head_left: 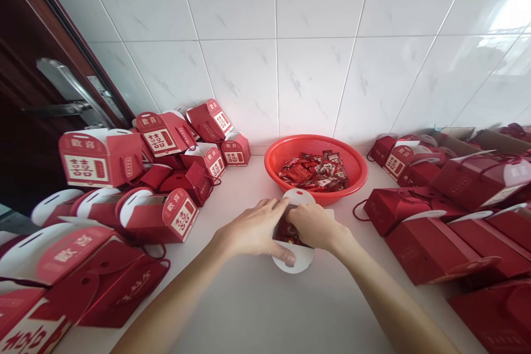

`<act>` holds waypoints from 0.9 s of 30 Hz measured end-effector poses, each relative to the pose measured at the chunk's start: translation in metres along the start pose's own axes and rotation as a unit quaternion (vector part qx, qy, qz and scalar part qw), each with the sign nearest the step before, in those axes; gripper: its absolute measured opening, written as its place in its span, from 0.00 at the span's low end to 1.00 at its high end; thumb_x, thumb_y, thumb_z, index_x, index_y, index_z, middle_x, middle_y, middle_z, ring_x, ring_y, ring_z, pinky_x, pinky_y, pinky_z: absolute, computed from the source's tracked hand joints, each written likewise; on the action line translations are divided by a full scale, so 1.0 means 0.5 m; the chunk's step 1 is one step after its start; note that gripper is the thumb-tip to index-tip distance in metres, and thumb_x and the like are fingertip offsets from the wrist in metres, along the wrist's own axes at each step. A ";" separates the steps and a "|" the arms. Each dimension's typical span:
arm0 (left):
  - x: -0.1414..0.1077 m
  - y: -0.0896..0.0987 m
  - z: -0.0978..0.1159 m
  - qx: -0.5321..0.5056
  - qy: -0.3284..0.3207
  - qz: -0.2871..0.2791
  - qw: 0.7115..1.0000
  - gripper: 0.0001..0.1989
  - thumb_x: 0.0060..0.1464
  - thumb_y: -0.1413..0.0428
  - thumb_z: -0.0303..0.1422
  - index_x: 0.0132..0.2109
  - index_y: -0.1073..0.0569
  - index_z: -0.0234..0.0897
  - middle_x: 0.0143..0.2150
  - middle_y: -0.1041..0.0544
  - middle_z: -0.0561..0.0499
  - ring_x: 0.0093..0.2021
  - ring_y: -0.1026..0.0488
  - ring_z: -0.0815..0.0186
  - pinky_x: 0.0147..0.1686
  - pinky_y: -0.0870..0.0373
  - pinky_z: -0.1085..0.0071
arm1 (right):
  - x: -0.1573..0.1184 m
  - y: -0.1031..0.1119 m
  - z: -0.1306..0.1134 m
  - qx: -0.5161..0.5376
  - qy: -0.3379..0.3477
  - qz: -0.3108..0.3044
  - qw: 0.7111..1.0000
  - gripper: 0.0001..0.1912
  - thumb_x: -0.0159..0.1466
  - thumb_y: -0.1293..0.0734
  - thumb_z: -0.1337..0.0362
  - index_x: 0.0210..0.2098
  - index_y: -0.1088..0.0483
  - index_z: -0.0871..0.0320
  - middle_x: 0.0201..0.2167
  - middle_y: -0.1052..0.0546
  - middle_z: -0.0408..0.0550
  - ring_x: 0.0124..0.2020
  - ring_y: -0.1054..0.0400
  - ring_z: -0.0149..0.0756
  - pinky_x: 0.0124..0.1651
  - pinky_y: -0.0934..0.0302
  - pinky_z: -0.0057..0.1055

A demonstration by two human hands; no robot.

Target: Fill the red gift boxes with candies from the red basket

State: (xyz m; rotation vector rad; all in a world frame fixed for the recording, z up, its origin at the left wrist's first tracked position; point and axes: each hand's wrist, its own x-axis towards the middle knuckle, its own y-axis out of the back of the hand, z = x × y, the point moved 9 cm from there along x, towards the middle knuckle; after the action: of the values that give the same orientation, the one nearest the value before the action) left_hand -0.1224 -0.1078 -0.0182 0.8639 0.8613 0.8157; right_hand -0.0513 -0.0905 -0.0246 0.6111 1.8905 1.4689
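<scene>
An open small box (pixel 295 263) with white inner flaps stands on the white table (pixel 249 298), with red wrapped pieces inside it. My left hand (pixel 259 229) holds the box's left side, thumb on the near flap and fingers at the far side. Reaching into the box's opening from the right, my right hand (pixel 311 224) has its fingers curled; what they hold, if anything, is hidden. Just behind the box sits a red plastic basket (pixel 357 177) of red and brown wrapped packets (pixel 315 171).
Red boxes (pixel 155 213) are piled on the left, some stacked. More dark red boxes (pixel 427 249) with cords fill the right side. A white tiled wall (pixel 315 83) rises behind, and a dark door with a metal handle (pixel 68 80) is at the upper left.
</scene>
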 end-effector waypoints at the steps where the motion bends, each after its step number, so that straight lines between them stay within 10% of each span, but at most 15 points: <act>1: 0.000 0.000 0.000 -0.001 0.001 0.000 1.000 0.59 0.40 0.35 0.54 0.73 0.55 0.44 0.68 0.38 0.39 0.68 0.43 0.43 0.59 0.36 0.51 | 0.001 -0.004 0.000 -0.001 -0.001 -0.011 1.000 0.13 0.62 0.39 0.75 0.38 0.24 0.62 0.32 0.23 0.54 0.32 0.27 0.40 0.32 0.43 0.32; 19: -0.014 0.008 0.024 0.007 0.000 0.027 1.000 0.42 0.40 0.33 0.51 0.61 0.37 0.44 0.55 0.30 0.43 0.58 0.35 0.44 0.51 0.31 0.53 | -0.054 0.094 0.031 0.064 0.010 0.122 0.990 0.11 0.60 0.40 0.80 0.31 0.33 0.59 0.30 0.27 0.46 0.27 0.37 0.30 0.28 0.56 0.28; 27: -0.050 0.003 0.077 0.063 0.028 0.071 0.995 0.39 0.40 0.30 0.42 0.58 0.35 0.41 0.51 0.33 0.44 0.55 0.35 0.47 0.54 0.34 0.55 | -0.082 0.092 0.015 0.075 0.049 0.085 0.992 0.14 0.54 0.42 0.84 0.26 0.36 0.59 0.25 0.30 0.43 0.24 0.43 0.28 0.28 0.57 0.29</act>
State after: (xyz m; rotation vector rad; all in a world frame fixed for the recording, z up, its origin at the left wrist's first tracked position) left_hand -0.0992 -0.1400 0.0048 1.0256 0.9146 0.9198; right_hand -0.0195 -0.1026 0.0272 0.8002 2.0826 1.4949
